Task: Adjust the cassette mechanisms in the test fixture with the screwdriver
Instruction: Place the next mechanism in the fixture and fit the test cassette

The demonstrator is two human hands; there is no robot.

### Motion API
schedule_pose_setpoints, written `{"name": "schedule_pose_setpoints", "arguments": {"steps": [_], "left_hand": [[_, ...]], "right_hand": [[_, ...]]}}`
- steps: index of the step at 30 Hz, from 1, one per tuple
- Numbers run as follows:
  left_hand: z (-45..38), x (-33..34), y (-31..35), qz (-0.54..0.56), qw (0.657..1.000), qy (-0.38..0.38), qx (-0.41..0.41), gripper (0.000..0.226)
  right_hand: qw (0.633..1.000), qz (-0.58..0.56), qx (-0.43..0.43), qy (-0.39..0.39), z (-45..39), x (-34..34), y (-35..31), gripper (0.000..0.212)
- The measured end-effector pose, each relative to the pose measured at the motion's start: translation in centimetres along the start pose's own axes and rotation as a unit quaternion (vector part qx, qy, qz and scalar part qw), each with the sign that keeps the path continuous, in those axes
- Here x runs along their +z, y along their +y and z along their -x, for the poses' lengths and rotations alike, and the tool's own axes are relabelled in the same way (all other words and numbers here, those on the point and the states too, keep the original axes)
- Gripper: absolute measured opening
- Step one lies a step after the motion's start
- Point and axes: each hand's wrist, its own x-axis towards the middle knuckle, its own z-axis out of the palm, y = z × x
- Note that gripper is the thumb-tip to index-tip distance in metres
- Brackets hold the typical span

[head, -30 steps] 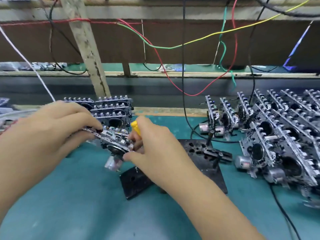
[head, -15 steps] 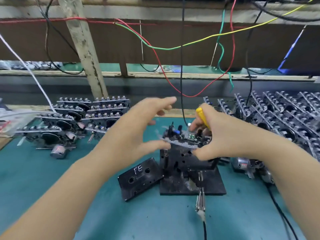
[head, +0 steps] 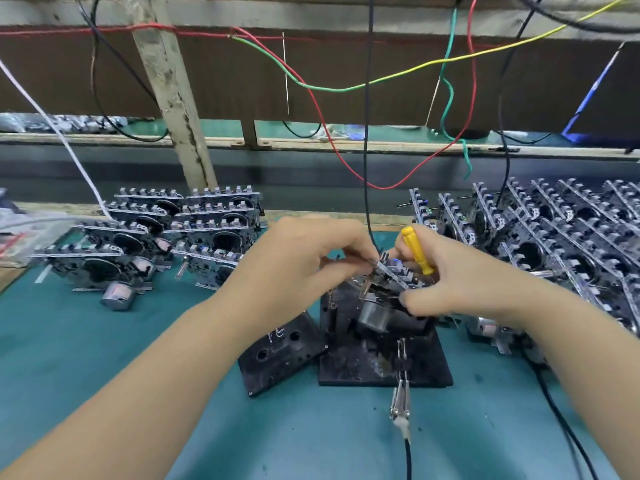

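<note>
The cassette mechanism [head: 388, 278] sits tilted on top of the black test fixture [head: 381, 341] at the middle of the desk [head: 104, 341], and both your hands close on it, probably to seat it squarely before adjusting. Your left hand [head: 304, 271] pinches its near-left edge, while your right hand [head: 450, 282] grips its right side with the yellow screwdriver [head: 417, 249] tucked in the fingers, tip hidden. A loose cassette tape [head: 280, 348] leans against the fixture's left side, and stacks of mechanisms wait at left [head: 156, 237] and right [head: 554, 237].
</note>
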Motion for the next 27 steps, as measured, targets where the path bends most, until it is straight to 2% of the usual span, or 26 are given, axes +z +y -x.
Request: {"name": "schedule_pose_setpoints", "arguments": {"steps": [5, 8, 9, 10, 12, 14, 15, 17, 19, 22, 27], "left_hand": [[-0.9, 0.6, 0.5, -0.011, 0.999, -0.016, 0.036, 0.017], [-1.0, 0.8, 0.6, 0.053, 0.998, 0.021, 0.025, 0.02], [-1.0, 0.9, 0.7, 0.084, 0.996, 0.041, 0.011, 0.025], [-0.9, 1.0, 0.7, 0.116, 0.992, 0.056, -0.005, 0.029], [-0.6, 0.9, 0.5, 0.152, 0.986, 0.061, -0.03, 0.027], [0.0, 0.2, -0.6, 0.113, 0.992, 0.016, -0.059, 0.022], [0.4, -0.2, -1.2, 0.077, 0.993, -0.029, -0.084, 0.033], [1.3, -0.6, -2.4, 0.008, 0.984, -0.123, -0.126, 0.071], [1.9, -0.3, -3.1, -0.028, 0.97, -0.185, -0.156, 0.101], [2.0, 0.5, -3.6, -0.036, 0.959, -0.203, -0.195, 0.114], [1.3, 0.4, -4.4, -0.045, 0.958, -0.188, -0.21, 0.119]], "right_hand": [[0.996, -0.054, 0.023, -0.066, 0.3, -0.5, 0.1, 0.053], [0.993, -0.081, 0.042, -0.07, 0.4, -1.0, 0.4, 0.088], [0.992, -0.093, 0.044, -0.073, 0.4, -1.0, 0.2, 0.094], [0.991, -0.101, 0.043, -0.071, 0.5, -1.0, 0.1, 0.095], [0.993, -0.098, 0.035, -0.055, 0.5, -1.2, -0.4, 0.081], [0.999, 0.01, 0.034, -0.003, 0.2, -1.6, -0.5, 0.069], [0.995, 0.095, 0.031, 0.029, 0.1, -1.8, -0.4, 0.069], [0.973, 0.225, 0.009, 0.051, -0.4, -1.8, -0.3, 0.068], [0.962, 0.271, -0.006, 0.029, -0.8, -1.1, -0.3, 0.066], [0.956, 0.293, -0.02, -0.003, -1.4, 0.0, -0.3, 0.067], [0.952, 0.305, -0.034, 0.013, -1.9, 0.5, 0.0, 0.069]]}}
